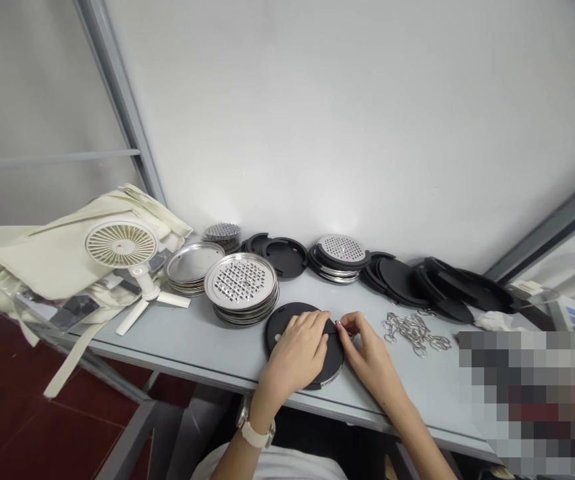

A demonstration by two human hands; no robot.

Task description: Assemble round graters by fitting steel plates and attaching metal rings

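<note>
Black disc [281,327], left hand [295,353], right hand [370,352], grey table [187,350], white wall [342,120]

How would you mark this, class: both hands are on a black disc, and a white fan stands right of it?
Wrong side: the head view shows the white fan left of the black disc; the left hand and right hand are on it.
</note>
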